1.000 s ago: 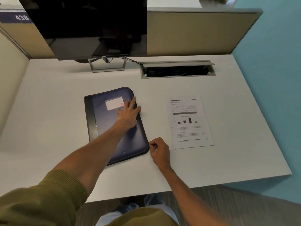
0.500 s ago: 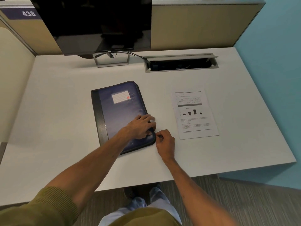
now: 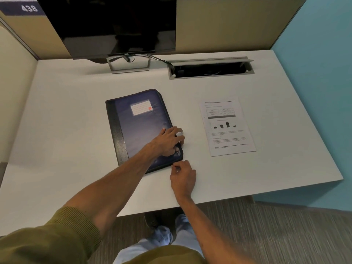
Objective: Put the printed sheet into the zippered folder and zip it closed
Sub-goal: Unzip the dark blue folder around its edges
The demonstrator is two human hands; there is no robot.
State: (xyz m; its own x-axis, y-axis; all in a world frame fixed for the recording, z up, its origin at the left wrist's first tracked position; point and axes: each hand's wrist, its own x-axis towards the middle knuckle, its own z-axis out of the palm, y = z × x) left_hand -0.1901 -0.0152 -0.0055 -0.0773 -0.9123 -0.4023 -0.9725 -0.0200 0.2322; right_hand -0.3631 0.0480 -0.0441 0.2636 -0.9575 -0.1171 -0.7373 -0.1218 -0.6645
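Observation:
A dark blue zippered folder with a black spine and a white label lies closed and flat in the middle of the white desk. My left hand presses on its near right corner, fingers curled over the edge. My right hand is at that same corner, thumb and finger pinched on what looks like the zipper pull; the pull itself is too small to make out. The printed sheet, with a table, a bar chart and text, lies flat on the desk to the right of the folder, apart from both hands.
A dark monitor on a metal stand is at the back of the desk. An open cable tray sits behind the sheet. Beige partitions stand at the back and left, a blue wall at the right. The desk's front edge is near my legs.
My left hand slid from the folder's middle down to its near right corner. My right hand moved in to the same corner and pinched there. The folder and sheet have not moved.

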